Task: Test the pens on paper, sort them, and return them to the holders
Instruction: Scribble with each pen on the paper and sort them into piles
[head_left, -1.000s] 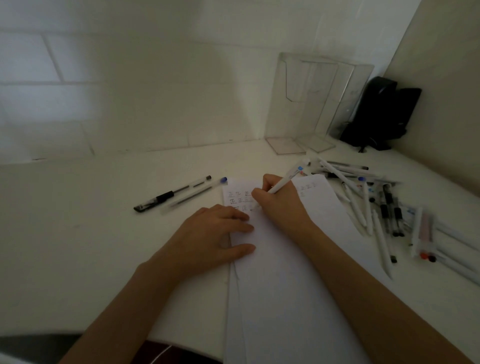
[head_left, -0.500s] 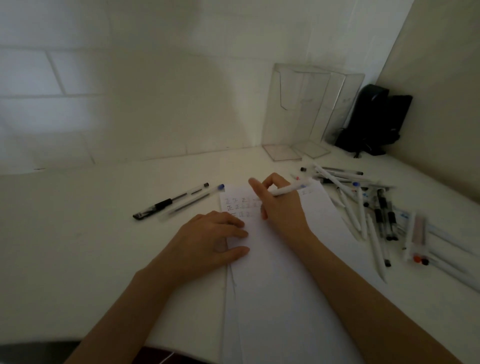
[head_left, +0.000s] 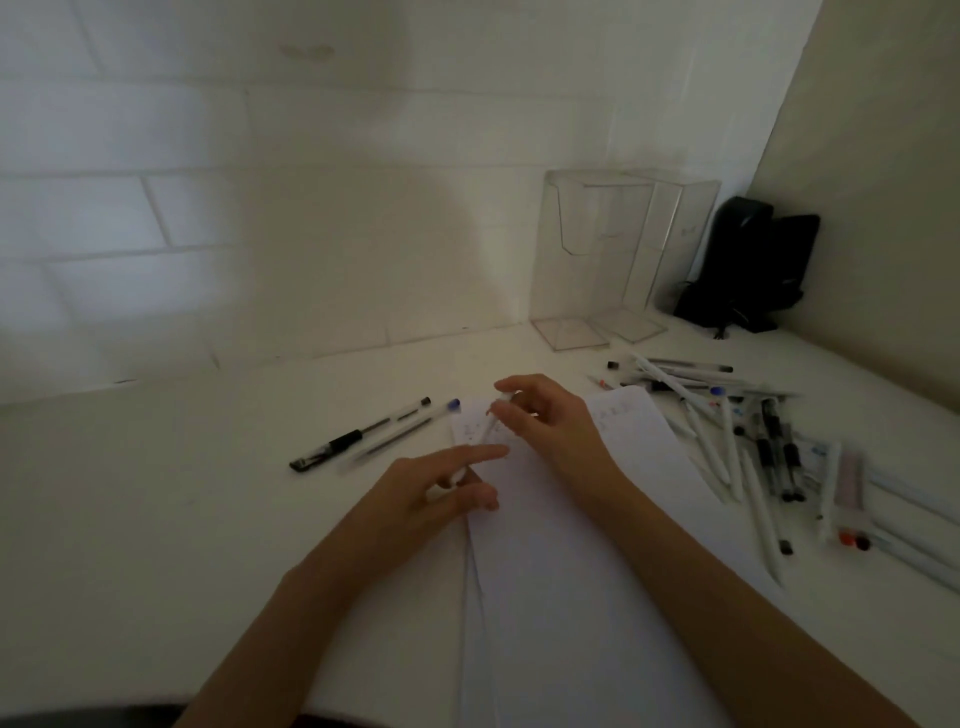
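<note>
In the head view, the right hand pinches the far end of the white pen. The pen slants over the far left corner of the paper toward the left hand, but blur hides whether that hand clamps the near end. The pen is judged light, stiff and smooth, so the mid-barrel is the best place to hold it. The clear holders stand far right.

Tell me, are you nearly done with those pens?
Not nearly. Done: two clear pens lie set aside left of the scribbled white paper. In hand: the right hand pinches a white pen, left hand at its lower end. Left: the pen pile, and the clear plastic holders stand empty.
</note>
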